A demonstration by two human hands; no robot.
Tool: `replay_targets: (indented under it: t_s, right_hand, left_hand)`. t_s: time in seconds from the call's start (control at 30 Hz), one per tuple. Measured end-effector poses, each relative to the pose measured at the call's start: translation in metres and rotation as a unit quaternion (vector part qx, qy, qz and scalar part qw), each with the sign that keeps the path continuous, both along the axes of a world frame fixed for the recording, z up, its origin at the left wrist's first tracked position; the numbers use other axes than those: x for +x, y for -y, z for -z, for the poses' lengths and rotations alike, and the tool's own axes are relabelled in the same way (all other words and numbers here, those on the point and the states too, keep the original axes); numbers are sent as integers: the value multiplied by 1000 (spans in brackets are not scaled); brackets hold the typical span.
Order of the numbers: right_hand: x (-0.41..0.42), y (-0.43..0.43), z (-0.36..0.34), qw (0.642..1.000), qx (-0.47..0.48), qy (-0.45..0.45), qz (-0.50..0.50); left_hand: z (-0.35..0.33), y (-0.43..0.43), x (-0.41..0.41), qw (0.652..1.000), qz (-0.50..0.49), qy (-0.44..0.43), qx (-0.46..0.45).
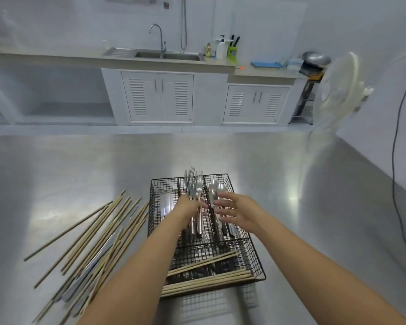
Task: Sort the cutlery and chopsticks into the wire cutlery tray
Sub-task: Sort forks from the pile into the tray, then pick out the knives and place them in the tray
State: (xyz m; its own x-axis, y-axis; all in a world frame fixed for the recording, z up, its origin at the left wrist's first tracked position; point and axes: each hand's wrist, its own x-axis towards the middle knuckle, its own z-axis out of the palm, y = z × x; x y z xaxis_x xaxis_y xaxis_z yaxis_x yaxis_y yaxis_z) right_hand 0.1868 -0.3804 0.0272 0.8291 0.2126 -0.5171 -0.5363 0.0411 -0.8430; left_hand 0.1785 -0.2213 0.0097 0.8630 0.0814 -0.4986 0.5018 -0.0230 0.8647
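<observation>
A black wire cutlery tray [256, 261] sits on the steel table in front of me. My left hand [188, 206] is shut on a bundle of forks [193, 181], tines pointing away, over the tray's middle compartment. My right hand [234, 211] hovers open beside it, over the spoons [217, 187] in the right compartment. Knives [168, 202] lie in the left compartment. Several wooden chopsticks [209, 275] lie across the tray's near compartment. A loose pile of chopsticks [96, 233] with a few knives mixed in lies on the table left of the tray.
The steel table [302, 207] stretches wide to the far side and right. A white fan [338, 90] stands at the right beyond the table, with a black cable [394, 160] hanging near it. Across the room is a counter with a sink [164, 55].
</observation>
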Motion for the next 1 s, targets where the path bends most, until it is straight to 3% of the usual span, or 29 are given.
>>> replay_targets:
  t_s: [0.13, 0.27, 0.37, 0.57, 0.73, 0.87, 1.0]
  right_hand:
    - [4, -3, 0, 1000, -3, -5, -19]
    - [10, -7, -1, 1000, -3, -9, -29]
    - [11, -9, -2, 999, -1, -15, -35]
    - [11, -11, -1, 999, -1, -24, -40]
    - [9, -12, 1, 999, 6, -30, -31]
    - [5, -25, 3, 999, 19, -40, -3]
    - [-5, -60, -1, 997, 66, -43, -5]
  left_hand:
    - [15, 10, 6, 990, -2, -58, 130]
    - [13, 15, 6, 957, 5, -64, 284]
    - [6, 18, 6, 942, 8, -56, 332]
    - [1, 10, 5, 936, -44, 8, 350]
    - [-16, -32, -10, 944, -149, 112, 273]
    - [-12, -97, -32, 930, -252, 80, 255]
    - [2, -149, -67, 934, -271, 10, 232]
